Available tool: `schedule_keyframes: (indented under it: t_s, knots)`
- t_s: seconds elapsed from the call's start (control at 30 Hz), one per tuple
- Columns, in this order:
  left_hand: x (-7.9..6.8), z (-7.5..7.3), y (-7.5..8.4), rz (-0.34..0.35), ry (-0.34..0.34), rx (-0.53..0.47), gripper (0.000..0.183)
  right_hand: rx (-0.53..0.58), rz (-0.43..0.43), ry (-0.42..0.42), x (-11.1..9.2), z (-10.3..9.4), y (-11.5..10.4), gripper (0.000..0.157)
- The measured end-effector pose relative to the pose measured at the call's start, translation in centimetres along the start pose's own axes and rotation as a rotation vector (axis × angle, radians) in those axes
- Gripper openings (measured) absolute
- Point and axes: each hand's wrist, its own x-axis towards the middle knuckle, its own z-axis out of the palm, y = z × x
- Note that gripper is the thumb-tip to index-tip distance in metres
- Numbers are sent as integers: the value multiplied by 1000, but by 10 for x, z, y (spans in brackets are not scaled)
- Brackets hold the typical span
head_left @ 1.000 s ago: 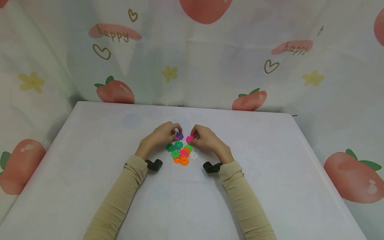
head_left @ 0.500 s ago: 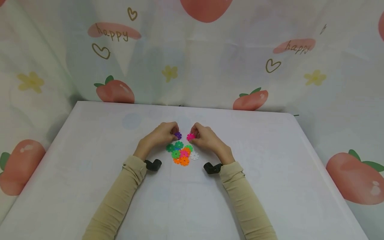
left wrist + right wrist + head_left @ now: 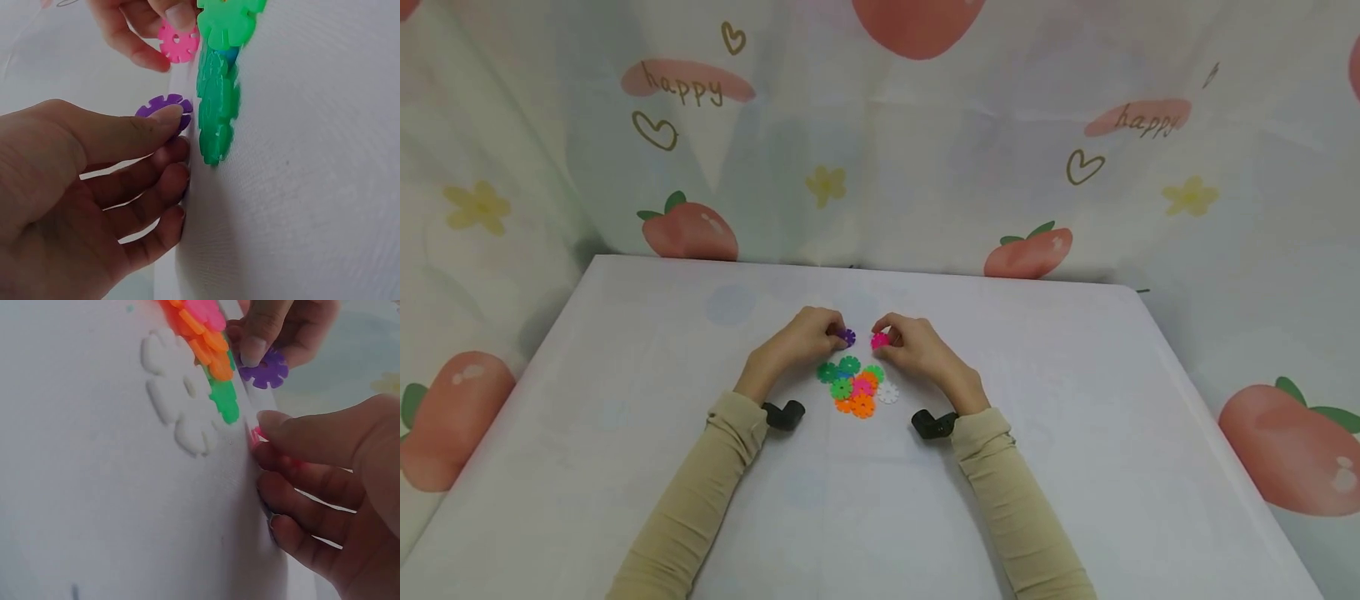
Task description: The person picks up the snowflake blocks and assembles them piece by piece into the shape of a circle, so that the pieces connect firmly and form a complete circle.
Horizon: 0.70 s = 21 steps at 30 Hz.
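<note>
Between thumb and fingers my left hand [image 3: 808,335] pinches a purple notched plastic disc [image 3: 162,107], a snowflake-shaped building piece. Opposite it, my right hand [image 3: 917,346] pinches a pink disc [image 3: 880,340] of the same kind, mostly covered by the fingertips in the right wrist view. The two discs are apart, edges toward each other. Just nearer the body lies a loose overlapping pile of similar discs: green [image 3: 841,388], orange [image 3: 862,406], pink [image 3: 862,386], a bit of blue, and a white disc [image 3: 181,394] at the pile's right side.
A white cloth covers the table [image 3: 1037,467]. Behind its far edge hangs a curtain [image 3: 910,167] printed with fruit and flowers. Black wrist cameras [image 3: 785,415] jut inward from both beige sleeves [image 3: 696,500], on either side of the pile.
Both hands keep their discs. The pink disc has shifted slightly right and the purple one sits deeper in the left fingers than a second ago. The pile looks unchanged.
</note>
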Motion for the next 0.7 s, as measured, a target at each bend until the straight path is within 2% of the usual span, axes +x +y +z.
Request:
schedule_keyframes:
  t_s: [0.17,0.27,0.47,0.7]
  knots:
    - [-1,-1,1,12,20,2,18,3,26,-25,-2,-2,-1,36]
    - [-1,-1,2,14,30,-17,19,25,38,-5,-3,-4,-2,37]
    - [-1,-2,5,24,63,-64,18,152,18,76,-5,-11,-6,33]
    - [-4,-5,9,91,93,-92,18,265,-12,91,-5,-13,-8,34]
